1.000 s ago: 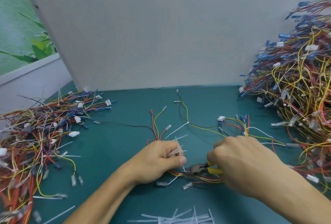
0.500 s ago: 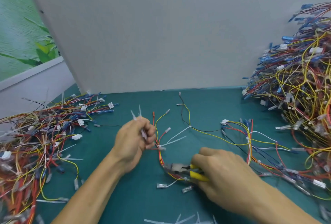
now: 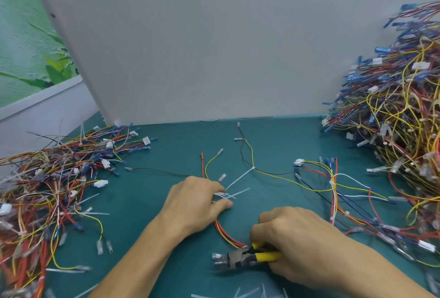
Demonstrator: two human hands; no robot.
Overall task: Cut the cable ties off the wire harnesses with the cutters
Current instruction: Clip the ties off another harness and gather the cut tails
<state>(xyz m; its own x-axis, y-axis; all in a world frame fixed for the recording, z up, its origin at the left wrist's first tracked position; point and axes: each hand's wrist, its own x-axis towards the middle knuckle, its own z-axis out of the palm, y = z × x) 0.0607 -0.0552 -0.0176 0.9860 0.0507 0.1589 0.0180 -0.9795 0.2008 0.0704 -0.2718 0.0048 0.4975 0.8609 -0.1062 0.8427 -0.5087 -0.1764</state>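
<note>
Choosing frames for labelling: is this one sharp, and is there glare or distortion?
Head view: centre fairly sharp, cutters slightly soft in the right hand; left wire pile and right wire pile smear; wide-angle lens slants the grey panel; lighting soft, no glare.

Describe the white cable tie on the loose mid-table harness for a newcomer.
On the green mat, between the left wire pile and right wire pile, a yellow wire and a black wire cross beyond the left hand. The cable tie cinches that crossing, its tail slanting toward the hand; unlike loose ties at the near edge, it grips wires.
</note>
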